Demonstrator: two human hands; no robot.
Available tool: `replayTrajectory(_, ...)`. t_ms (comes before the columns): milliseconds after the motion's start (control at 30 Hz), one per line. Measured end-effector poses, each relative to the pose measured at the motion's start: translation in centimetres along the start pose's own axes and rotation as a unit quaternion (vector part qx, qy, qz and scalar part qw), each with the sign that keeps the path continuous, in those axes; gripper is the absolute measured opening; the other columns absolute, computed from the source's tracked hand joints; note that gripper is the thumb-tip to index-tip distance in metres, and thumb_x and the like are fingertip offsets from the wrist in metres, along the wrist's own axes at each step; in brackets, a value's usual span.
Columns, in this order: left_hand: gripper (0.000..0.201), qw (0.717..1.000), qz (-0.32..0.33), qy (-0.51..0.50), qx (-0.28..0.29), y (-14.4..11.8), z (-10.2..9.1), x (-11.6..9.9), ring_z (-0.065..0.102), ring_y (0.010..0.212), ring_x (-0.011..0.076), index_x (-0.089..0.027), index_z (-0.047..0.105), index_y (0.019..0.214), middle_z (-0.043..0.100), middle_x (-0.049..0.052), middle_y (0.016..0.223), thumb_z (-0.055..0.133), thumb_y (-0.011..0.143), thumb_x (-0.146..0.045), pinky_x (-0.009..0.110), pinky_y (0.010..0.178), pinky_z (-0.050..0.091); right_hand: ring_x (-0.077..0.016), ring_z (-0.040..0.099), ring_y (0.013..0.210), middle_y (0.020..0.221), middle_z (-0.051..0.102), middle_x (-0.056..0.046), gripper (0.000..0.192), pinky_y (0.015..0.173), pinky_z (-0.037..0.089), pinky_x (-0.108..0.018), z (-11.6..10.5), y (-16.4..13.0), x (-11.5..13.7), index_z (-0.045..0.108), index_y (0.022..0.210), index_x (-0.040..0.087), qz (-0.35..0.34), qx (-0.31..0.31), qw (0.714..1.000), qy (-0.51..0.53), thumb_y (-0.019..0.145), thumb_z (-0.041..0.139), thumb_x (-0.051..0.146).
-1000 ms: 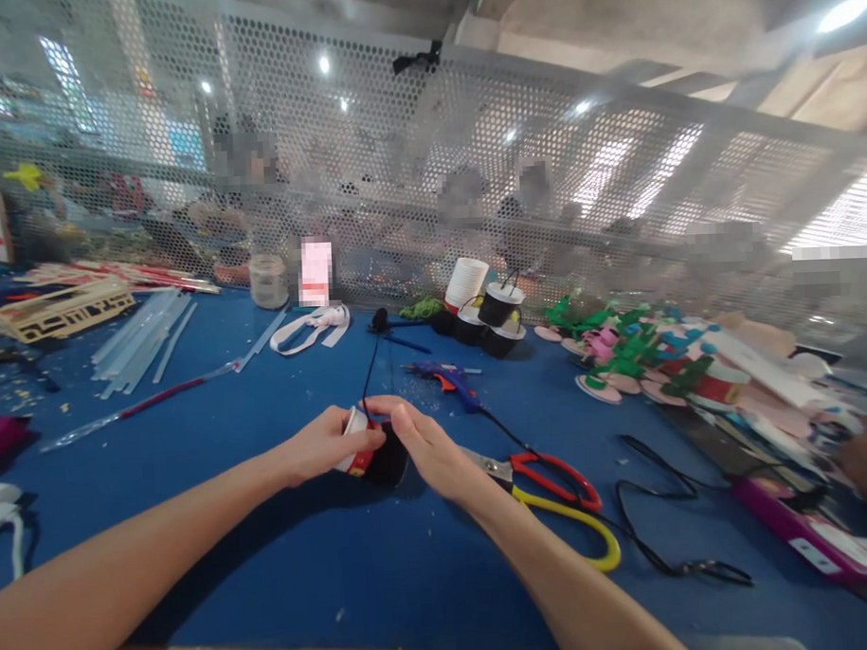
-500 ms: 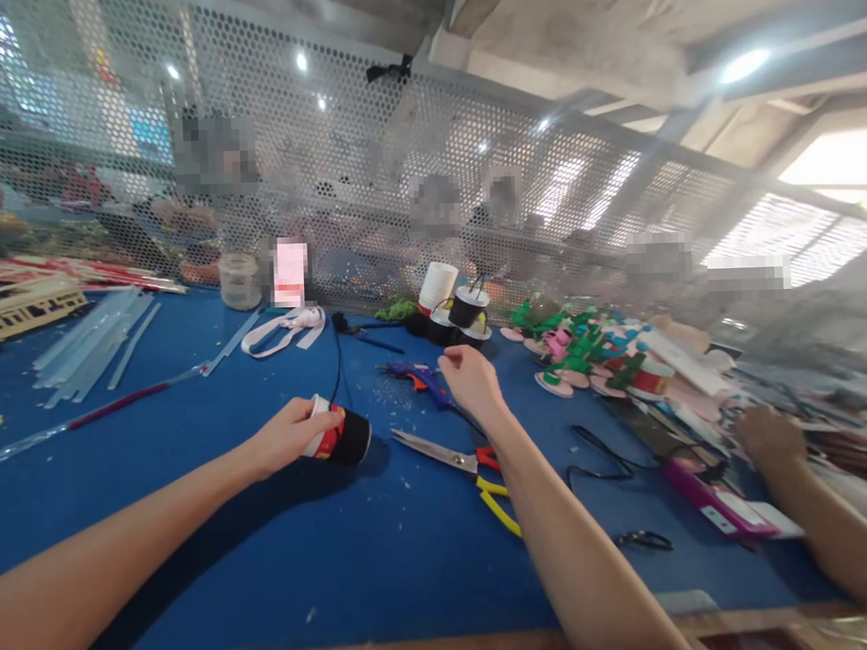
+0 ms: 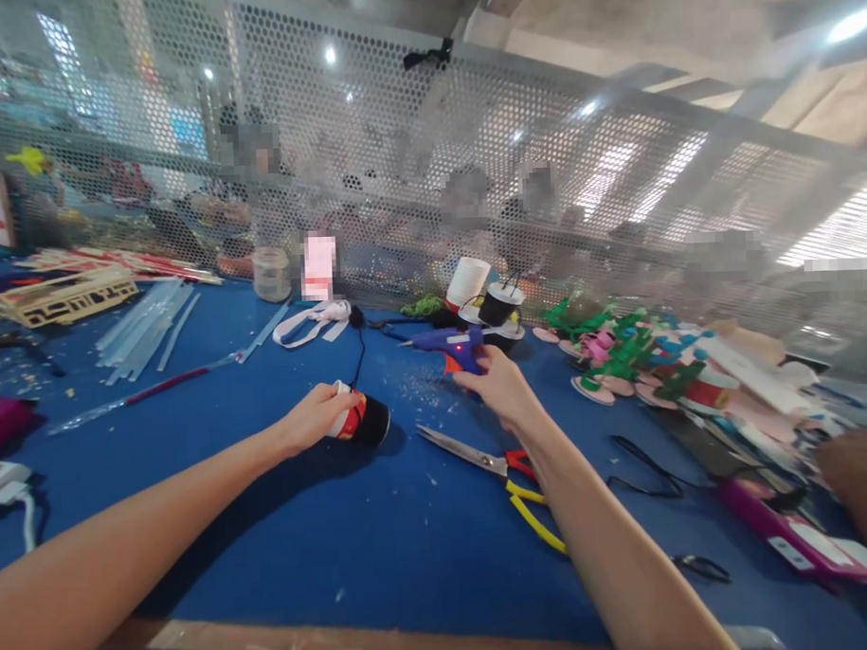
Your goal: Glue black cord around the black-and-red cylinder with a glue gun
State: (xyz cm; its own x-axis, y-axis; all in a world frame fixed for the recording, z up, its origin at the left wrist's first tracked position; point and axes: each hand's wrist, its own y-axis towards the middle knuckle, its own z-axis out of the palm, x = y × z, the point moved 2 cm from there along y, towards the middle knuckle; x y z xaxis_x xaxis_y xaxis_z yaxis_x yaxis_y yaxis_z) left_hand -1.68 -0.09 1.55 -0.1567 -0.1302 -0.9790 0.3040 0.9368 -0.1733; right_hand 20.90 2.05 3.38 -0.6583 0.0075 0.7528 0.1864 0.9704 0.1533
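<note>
My left hand (image 3: 315, 416) grips a small paper cup (image 3: 361, 420) lying on its side on the blue table (image 3: 341, 537); the cup has a red and white wall and a black filling at its mouth. A black cord runs from the cup towards the back. My right hand (image 3: 501, 386) holds a blue hot glue gun (image 3: 449, 343) by its handle, lifted just off the table, nozzle pointing left. Scissors (image 3: 506, 479) with red and yellow handles lie under my right forearm.
Finished cups (image 3: 495, 309) stand by the perforated metal screen (image 3: 428, 173). Clear glue sticks (image 3: 145, 327) lie at the left, felt flowers and craft pieces (image 3: 640, 360) at the right. Another person's hand (image 3: 855, 471) rests at the right edge. People sit behind the screen.
My right hand left the cup, reached back to the glue gun and picked it up. My left hand kept hold of the cup.
</note>
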Motion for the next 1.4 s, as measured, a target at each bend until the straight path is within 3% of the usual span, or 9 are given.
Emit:
replayTrajectory(133, 0.021, 1.000, -0.006, 0.003, -0.007, 0.1, -0.1, 0.2, 0.037, 0.039, 0.0069, -0.011, 0.050, 0.050, 0.043, -0.004, 0.041, 0.048, 0.061, -0.030, 0.019, 0.041, 0.025, -0.0126, 0.054, 0.045, 0.055, 0.059, -0.001, 0.024, 0.045, 0.043, -0.025, -0.1, -4.0, 2.0, 0.051, 0.077, 0.013, -0.012, 0.115, 0.989, 0.087, 0.067, 0.053, 0.034)
replayTrajectory(333, 0.021, 1.000, 0.009, 0.021, 0.015, 0.1, -0.3, 0.4, 0.035, 0.040, 0.0067, -0.012, 0.047, 0.051, 0.041, -0.004, 0.043, 0.045, 0.062, -0.030, 0.019, 0.042, 0.025, -0.0125, 0.055, 0.048, 0.056, 0.058, 0.001, 0.017, 0.045, 0.044, -0.023, 1.4, -7.1, 2.8, 0.050, 0.077, 0.017, -0.094, 0.118, 0.984, 0.098, 0.069, 0.051, 0.032)
replayTrajectory(567, 0.020, 0.999, 0.010, 0.027, 0.016, 0.2, -0.4, 0.2, 0.032, 0.040, 0.0061, -0.013, 0.046, 0.050, 0.037, -0.005, 0.042, 0.043, 0.062, -0.029, 0.019, 0.041, 0.023, -0.0089, 0.045, 0.034, 0.039, 0.047, 0.004, 0.017, 0.033, 0.037, -0.019, 1.5, -8.0, 3.1, 0.050, 0.057, 0.018, -0.055, 0.177, 0.981, 0.049, 0.068, 0.051, 0.032)
replayTrajectory(867, 0.023, 0.998, 0.013, 0.057, 0.018, 0.3, -0.4, 0.2, 0.031, 0.041, 0.0065, -0.011, 0.049, 0.055, 0.038, -0.005, 0.044, 0.043, 0.063, -0.031, 0.020, 0.042, 0.023, -0.0082, 0.046, 0.033, 0.041, 0.045, 0.005, 0.022, 0.035, 0.036, -0.019, 1.9, -8.3, 3.0, 0.042, 0.052, 0.019, -0.113, 0.142, 0.983, 0.010, 0.070, 0.048, 0.030)
replayTrajectory(1400, 0.025, 0.999, 0.005, 0.037, 0.017, 0.4, -0.3, 0.3, 0.038, 0.042, 0.0077, -0.010, 0.052, 0.058, 0.044, -0.003, 0.046, 0.042, 0.063, -0.032, 0.021, 0.044, 0.030, -0.0080, 0.043, 0.050, 0.059, 0.049, 0.003, 0.014, 0.049, 0.034, -0.019, 1.5, -9.0, 4.1, 0.044, 0.059, 0.018, -0.283, 0.095, 0.951, -0.077, 0.071, 0.048, 0.016)
